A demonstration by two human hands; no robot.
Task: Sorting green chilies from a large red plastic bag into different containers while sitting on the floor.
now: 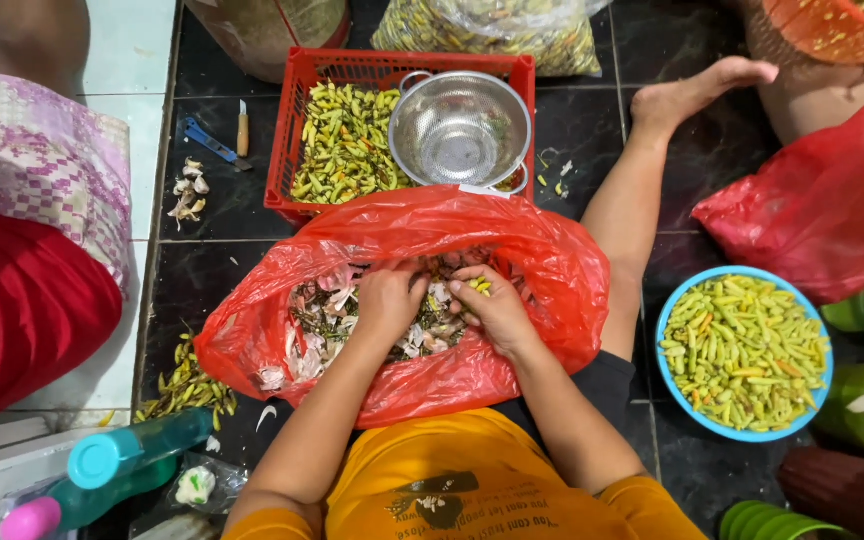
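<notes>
Both hands over red bag [552, 290] of peelings: left hand [389, 303] curled, contents hidden; right hand [492, 308] pinching small chilies [479, 287]. Risk: thin bag sagging at 7 o'clock, scraps could spill onto floor [212, 280]; chili juice may sting bare fingers.

The one camera sits on the person's head, looks steeply down, close over the lap and the floor [592, 130].

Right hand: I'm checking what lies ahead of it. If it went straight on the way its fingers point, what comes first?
Probably the left hand: the right hand points left across the red bag, over peel scraps.
</notes>
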